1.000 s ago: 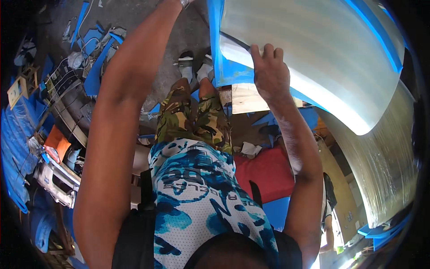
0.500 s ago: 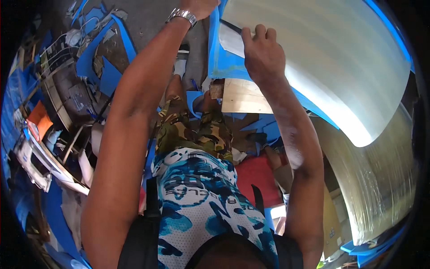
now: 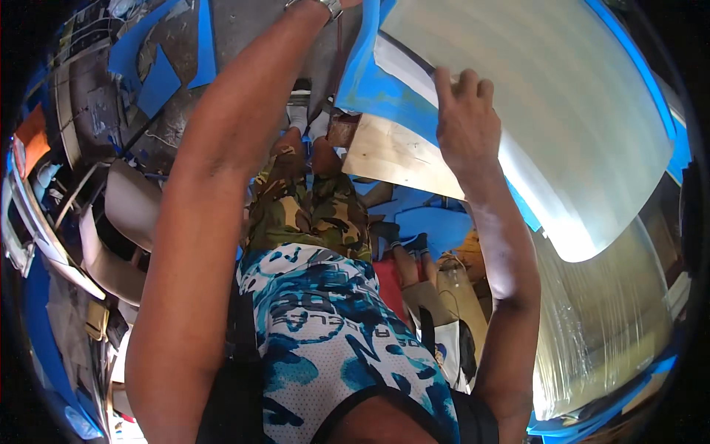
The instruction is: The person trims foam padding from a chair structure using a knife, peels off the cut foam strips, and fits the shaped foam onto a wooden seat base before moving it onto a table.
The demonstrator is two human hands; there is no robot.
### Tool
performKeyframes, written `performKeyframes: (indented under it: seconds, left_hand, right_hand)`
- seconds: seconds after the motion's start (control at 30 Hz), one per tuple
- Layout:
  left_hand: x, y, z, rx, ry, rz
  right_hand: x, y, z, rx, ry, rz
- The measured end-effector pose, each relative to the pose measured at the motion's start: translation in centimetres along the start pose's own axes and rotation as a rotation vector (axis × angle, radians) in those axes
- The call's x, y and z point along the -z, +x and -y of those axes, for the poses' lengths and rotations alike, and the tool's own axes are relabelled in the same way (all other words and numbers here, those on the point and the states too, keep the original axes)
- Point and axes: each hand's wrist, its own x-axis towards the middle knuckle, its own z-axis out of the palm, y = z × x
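Note:
A large curved shiny metal sheet (image 3: 562, 111) with blue film (image 3: 370, 81) along its left edge fills the upper right. My right hand (image 3: 462, 111) grips that left edge, fingers laid over the bare metal just beside the blue film. My left arm reaches straight up past the film. Only its wrist with a metal watch (image 3: 325, 6) shows at the top edge, and the hand itself is cut off. Below me I see my patterned blue and white shirt (image 3: 318, 325) and camouflage trousers (image 3: 310, 207).
A pale wooden board (image 3: 392, 155) lies under the sheet. A second shiny curved sheet (image 3: 606, 333) stands at the lower right. Blue film scraps (image 3: 159, 81) and curved white panels (image 3: 126, 222) litter the floor on the left. Another person's feet (image 3: 403, 248) rest near a red object (image 3: 384, 285).
My left hand has risen out of the picture's top. The blue film flap at the sheet's left edge shows wider. My right hand has kept its hold on the edge.

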Motion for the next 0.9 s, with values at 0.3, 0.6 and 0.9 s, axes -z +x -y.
performKeyframes:
  seconds: [0.3,0.6,0.9]
  left_hand:
    - [-1.8,1.2,0.1,-0.116,-0.007,-0.219]
    - [-3.0,-5.5,9.9,0.073,-0.225,0.111]
    - [-2.4,-7.7,11.3,0.053,-0.390,0.012]
  right_hand:
    - [-0.4,-0.1,-0.8,0.021,-0.079,0.046]
    - [0.0,2.5,0.0,0.128,-0.094,0.031]
    - [1.1,5.5,1.4,0.099,-0.067,0.120]
